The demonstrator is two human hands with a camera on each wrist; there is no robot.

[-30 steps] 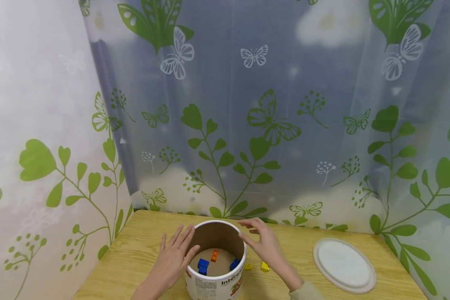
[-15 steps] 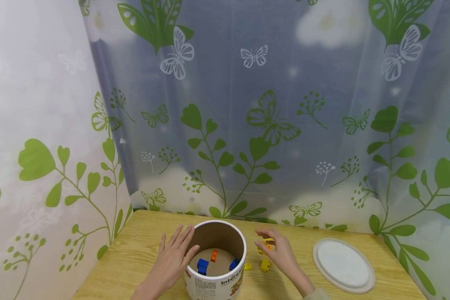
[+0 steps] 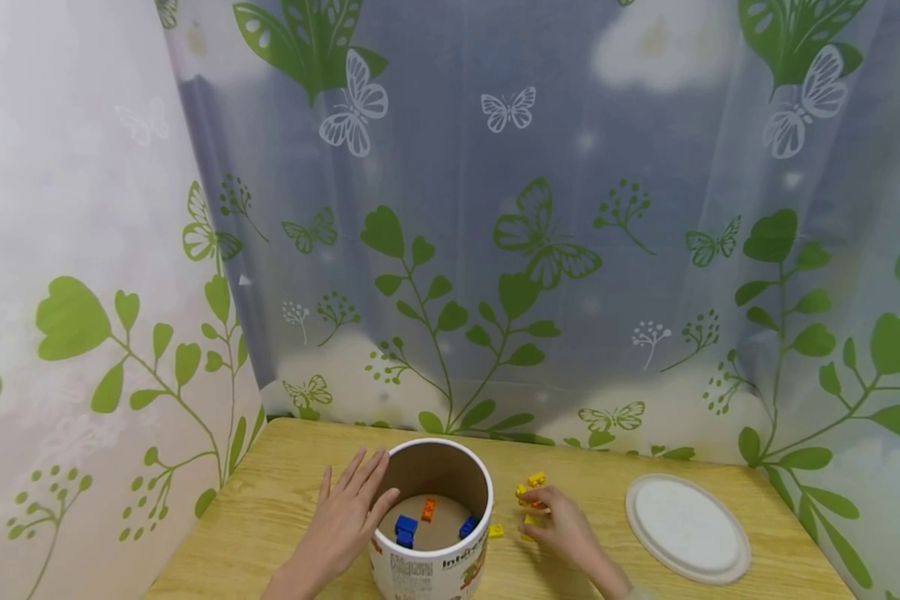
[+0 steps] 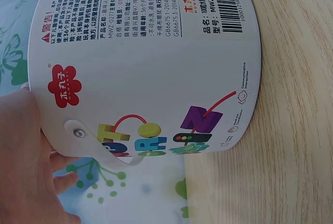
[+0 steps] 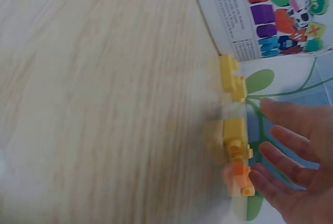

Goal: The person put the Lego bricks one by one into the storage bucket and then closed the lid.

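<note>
A white printed bucket [image 3: 420, 579] stands on the table, its top uncovered. My left hand [image 3: 339, 518] rests on the bucket's left rim, fingers straight and spread. At the bucket's bottom lie an orange toy brick [image 3: 428, 509] and blue toy bricks [image 3: 406, 530]. To the right of it, my right hand [image 3: 568, 529] is low among several loose bricks, fingers spread and relaxed in the right wrist view. Its fingertips are close to a yellow toy brick [image 5: 235, 134] and an orange one [image 5: 239, 179]. Another yellow toy brick [image 5: 232, 78] sits nearer the bucket.
A round white lid [image 3: 690, 529] lies flat on the wooden table [image 3: 270, 475], right of the right hand. Behind the table hangs a curtain [image 3: 450, 250] with leaf and butterfly prints. The bucket's white handle [image 4: 112, 167] hangs at its side.
My right hand has left the bucket's right rim, moved right and come down among the loose bricks. The left hand and the bucket have stayed in place.
</note>
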